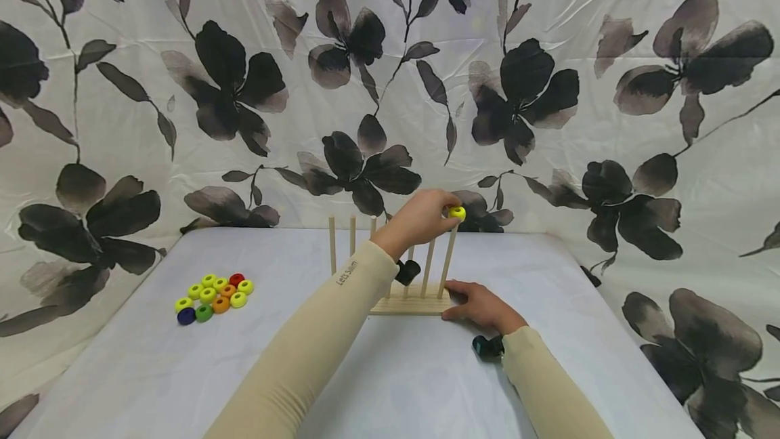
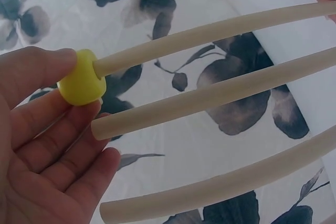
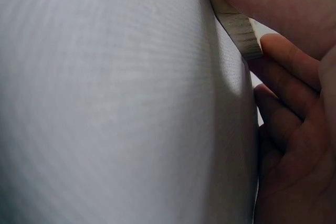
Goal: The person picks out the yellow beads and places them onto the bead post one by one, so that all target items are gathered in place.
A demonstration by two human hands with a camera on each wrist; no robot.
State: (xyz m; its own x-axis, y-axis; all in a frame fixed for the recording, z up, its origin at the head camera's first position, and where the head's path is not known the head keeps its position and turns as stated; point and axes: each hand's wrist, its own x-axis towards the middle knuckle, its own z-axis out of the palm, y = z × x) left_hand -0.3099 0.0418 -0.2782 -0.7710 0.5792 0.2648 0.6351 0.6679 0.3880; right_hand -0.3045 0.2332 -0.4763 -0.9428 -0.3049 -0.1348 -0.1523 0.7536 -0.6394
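Note:
My left hand (image 1: 420, 219) pinches a yellow bead (image 1: 457, 213) between thumb and fingers at the top of the rightmost wooden peg (image 1: 448, 259). In the left wrist view the tip of that peg sits in the hole of the yellow bead (image 2: 83, 80), while two neighbouring pegs show bare ends. Low at the right, my right hand (image 1: 481, 307) holds the end of the wooden peg stand (image 1: 408, 307), thumb in front and fingers behind. The right wrist view shows the stand's end (image 3: 239, 32) between thumb and fingers. My left forearm hides part of the stand.
A group of loose beads lies on the left of the white table (image 1: 110, 364): several yellow beads (image 1: 208, 295), orange ones (image 1: 221, 305), a red bead (image 1: 236, 280), a green bead (image 1: 204, 312) and a blue bead (image 1: 186, 316). A flowered cloth (image 1: 426, 107) hangs behind.

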